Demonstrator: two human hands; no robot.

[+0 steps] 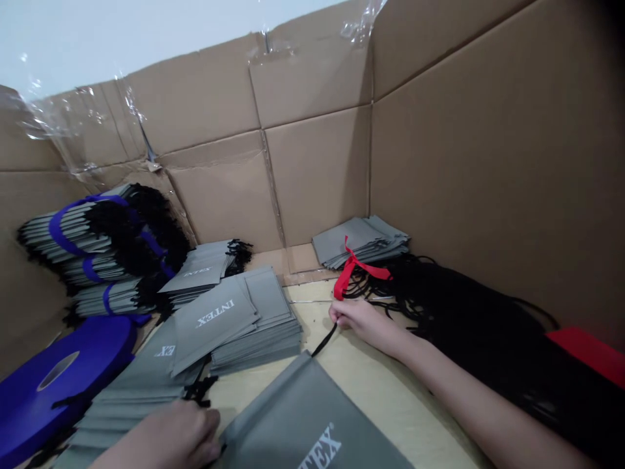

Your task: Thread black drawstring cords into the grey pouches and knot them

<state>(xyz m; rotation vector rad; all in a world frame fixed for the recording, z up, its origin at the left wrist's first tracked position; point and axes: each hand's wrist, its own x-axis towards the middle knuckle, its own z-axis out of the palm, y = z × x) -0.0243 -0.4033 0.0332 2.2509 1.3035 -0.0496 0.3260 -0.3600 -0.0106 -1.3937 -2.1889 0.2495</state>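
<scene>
A grey drawstring pouch (312, 417) with white INTEX lettering lies in front of me, cut off by the bottom edge. From its far corner a black cord (325, 340) runs up to my right hand (349, 317), whose fingers are pinched round it. A thin metal rod (307, 301) lies at that hand, with a red ribbon (349, 270) just beyond. My left hand (178, 433) is closed at the pouch's near left corner, where a bit of black shows by the fingertips. Its grip is partly hidden.
Grey pouches (258, 326) lie stacked at centre left, and bundles tied with blue strap (63, 228) stand behind them. A blue ribbon roll (92, 352) lies at left. Black cords (469, 319) heap at right, beside more grey pouches (346, 241). Cardboard walls (312, 176) surround the surface.
</scene>
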